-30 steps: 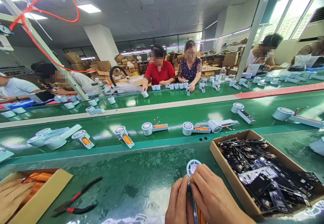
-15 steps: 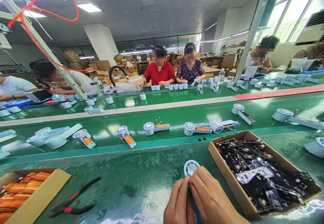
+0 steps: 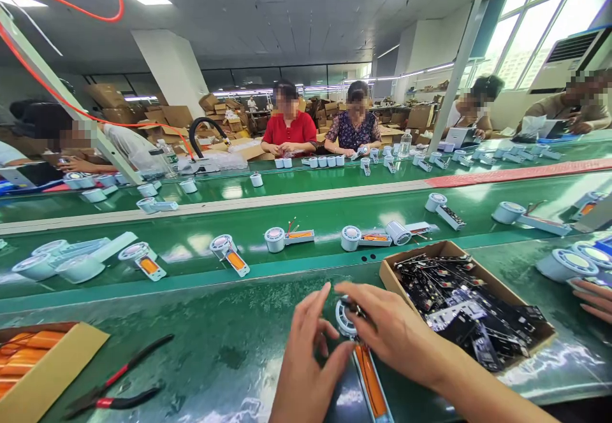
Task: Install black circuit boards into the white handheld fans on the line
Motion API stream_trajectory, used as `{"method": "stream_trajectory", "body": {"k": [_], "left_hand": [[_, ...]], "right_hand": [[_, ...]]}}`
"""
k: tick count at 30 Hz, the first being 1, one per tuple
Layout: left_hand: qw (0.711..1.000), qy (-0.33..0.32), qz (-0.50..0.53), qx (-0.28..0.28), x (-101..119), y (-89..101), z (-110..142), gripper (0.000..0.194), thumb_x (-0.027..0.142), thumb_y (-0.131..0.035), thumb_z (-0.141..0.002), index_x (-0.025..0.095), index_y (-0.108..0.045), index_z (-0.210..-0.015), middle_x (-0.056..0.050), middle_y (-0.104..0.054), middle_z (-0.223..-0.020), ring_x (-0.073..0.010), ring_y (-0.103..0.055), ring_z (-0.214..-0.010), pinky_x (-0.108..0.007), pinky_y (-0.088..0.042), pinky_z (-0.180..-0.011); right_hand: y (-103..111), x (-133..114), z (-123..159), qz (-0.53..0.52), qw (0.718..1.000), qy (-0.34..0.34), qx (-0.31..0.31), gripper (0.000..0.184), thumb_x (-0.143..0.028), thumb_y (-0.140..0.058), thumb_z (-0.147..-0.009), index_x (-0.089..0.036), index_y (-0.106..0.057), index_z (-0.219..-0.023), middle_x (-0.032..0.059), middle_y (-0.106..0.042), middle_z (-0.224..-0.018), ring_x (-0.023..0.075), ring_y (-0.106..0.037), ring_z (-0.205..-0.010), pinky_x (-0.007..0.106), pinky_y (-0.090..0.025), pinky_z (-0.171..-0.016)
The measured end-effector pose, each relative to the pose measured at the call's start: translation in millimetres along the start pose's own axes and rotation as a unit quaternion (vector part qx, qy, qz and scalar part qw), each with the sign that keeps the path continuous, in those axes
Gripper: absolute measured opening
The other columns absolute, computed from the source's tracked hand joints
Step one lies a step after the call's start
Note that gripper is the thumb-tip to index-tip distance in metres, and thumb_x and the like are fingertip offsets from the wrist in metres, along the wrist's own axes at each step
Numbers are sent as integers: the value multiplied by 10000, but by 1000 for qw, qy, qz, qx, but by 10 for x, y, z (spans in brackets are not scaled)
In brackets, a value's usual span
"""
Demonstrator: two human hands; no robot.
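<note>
In front of me lies a light blue handheld fan (image 3: 343, 322), its round grille away from me. An orange battery (image 3: 371, 381) with wires shows in the open handle trough. My right hand (image 3: 382, 321) is over the grille, its fingers bent round a small dark piece whose kind I cannot make out. At the fan's left side, my left hand (image 3: 308, 353) has its fingers apart, with the thumb close to or touching the top of the handle.
A cardboard box of black circuit boards (image 3: 471, 302) stands right, orange batteries (image 3: 29, 359) in another box left. Cutting pliers (image 3: 119, 378) lie between. Fans line the green conveyor (image 3: 186, 238). At the right edge is another person's hand (image 3: 595, 299); people sit opposite.
My hands were together over the handle; now they have parted, and the orange battery shows. My right hand has moved up to the grille. Another person's hand has appeared at right.
</note>
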State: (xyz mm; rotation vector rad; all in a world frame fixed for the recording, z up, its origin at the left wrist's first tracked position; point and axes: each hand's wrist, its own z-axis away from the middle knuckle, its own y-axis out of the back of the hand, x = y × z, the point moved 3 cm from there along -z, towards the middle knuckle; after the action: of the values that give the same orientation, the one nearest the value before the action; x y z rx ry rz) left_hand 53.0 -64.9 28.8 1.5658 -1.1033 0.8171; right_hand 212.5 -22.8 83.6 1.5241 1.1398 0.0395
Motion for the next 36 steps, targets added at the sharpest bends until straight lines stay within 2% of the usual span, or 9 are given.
{"method": "stream_trajectory", "body": {"k": [4,8,10,18,21,24,27,32,36], "left_hand": [[987,73,64,-127,-251,-213,-103,858,264,-851,-733,363,-432,-1475,-92,-285,-1606,-86,-585,-661,-284,-552,-635],[992,78,27,-92,-316,-262,-94,644,228,-709,-848,327,-485,-1444,-84,-367,-1570,-103,-579,-677,-304,-549,-682],[994,81,18,-72,-304,-259,-86,612,236,-694,-859,328,-497,-1431,-73,-392,-1551,-108,-588,-685,-307,-551,-689],[994,84,30,-62,-212,-269,-89,554,192,-659,-854,314,-528,-1378,-66,-407,-1500,-98,-603,-674,-308,-560,-678],[993,89,41,-70,-208,-273,-103,558,191,-645,-851,313,-524,-1382,-68,-404,-1515,-103,-619,-680,-316,-563,-686],[992,98,43,-66,-216,-276,-116,551,204,-632,-858,315,-521,-1385,-66,-407,-1539,-108,-622,-688,-324,-566,-711],[992,99,55,-58,-215,-284,-115,535,209,-615,-867,302,-519,-1385,-70,-433,-1528,-111,-611,-703,-312,-559,-712],[991,92,81,-60,-200,-307,-106,533,178,-608,-864,284,-525,-1380,-80,-430,-1513,-101,-583,-693,-290,-533,-680],[989,95,90,-67,-217,-303,-105,544,172,-619,-869,316,-526,-1385,-58,-412,-1519,-93,-568,-685,-290,-523,-692]], "right_hand": [[56,271,91,-111,980,-146,78,483,-48,-521,-859,-268,-515,-1289,-29,-680,-941,125,-600,-693,243,-485,-680],[163,373,271,-227,939,-253,43,230,-130,-641,-824,-236,-549,-1006,-65,-668,-800,111,-612,-584,220,-457,-575],[221,384,346,-199,940,-278,19,204,-165,-707,-806,-229,-550,-920,-82,-639,-676,127,-622,-579,223,-434,-568],[290,425,438,95,981,-165,-47,360,-338,-864,-759,-200,-531,-755,-41,-606,-760,148,-555,-697,251,-361,-621],[278,328,463,166,977,-63,-118,184,-274,-706,-917,-217,-593,-1050,-35,-614,-786,161,-571,-675,269,-356,-608],[252,167,495,242,955,35,-171,391,-156,-563,-975,-275,-486,-1340,-21,-600,-842,179,-580,-663,287,-345,-582],[197,48,532,279,942,68,-174,466,-114,-557,-942,-270,-472,-1373,-3,-591,-887,173,-575,-624,289,-330,-525],[66,80,603,261,956,39,-125,489,-101,-501,-951,-219,-455,-1423,62,-657,-1042,184,-659,-697,283,-435,-564],[29,217,577,167,973,-101,-119,309,-159,-435,-1018,-162,-565,-1298,6,-712,-715,187,-699,-621,261,-464,-555]]}}
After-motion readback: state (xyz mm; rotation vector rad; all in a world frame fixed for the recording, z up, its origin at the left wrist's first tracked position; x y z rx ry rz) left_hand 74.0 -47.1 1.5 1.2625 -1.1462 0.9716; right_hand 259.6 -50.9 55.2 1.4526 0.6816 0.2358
